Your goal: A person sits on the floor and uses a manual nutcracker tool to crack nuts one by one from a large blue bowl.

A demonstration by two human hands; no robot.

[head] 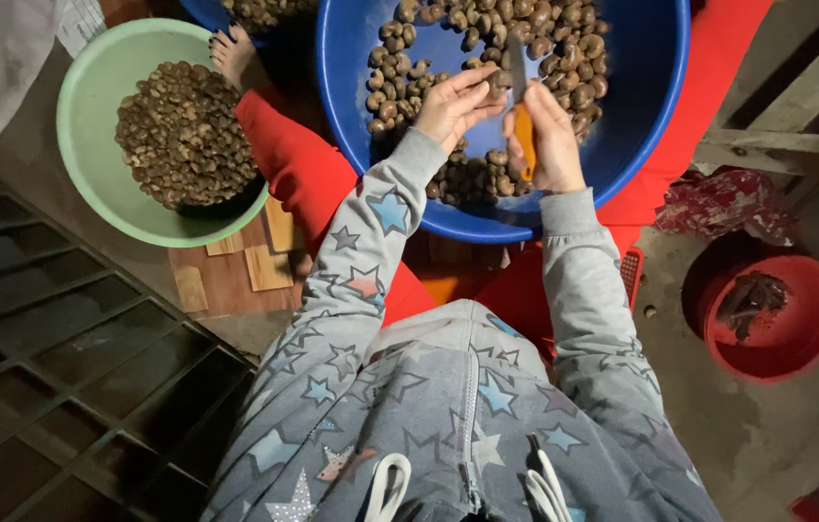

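My left hand [453, 101] pinches a small brown nut [499, 79] between thumb and fingers over the big blue basin [641, 106]. My right hand [549, 135] grips a knife with an orange handle [523, 130]; its blade [516, 68] points up and touches the nut. The basin holds several brown nuts [554, 48] along its far side and more by my wrists. Both sleeves are grey with star prints.
A pale green bowl [90, 145] full of brown nut pieces stands at the left. A red bucket [796, 329] with dark scraps sits at the right on the concrete floor. A bare foot [233, 53] shows beyond the green bowl. Wooden boards [235, 275] and a metal grate [61, 387] lie left.
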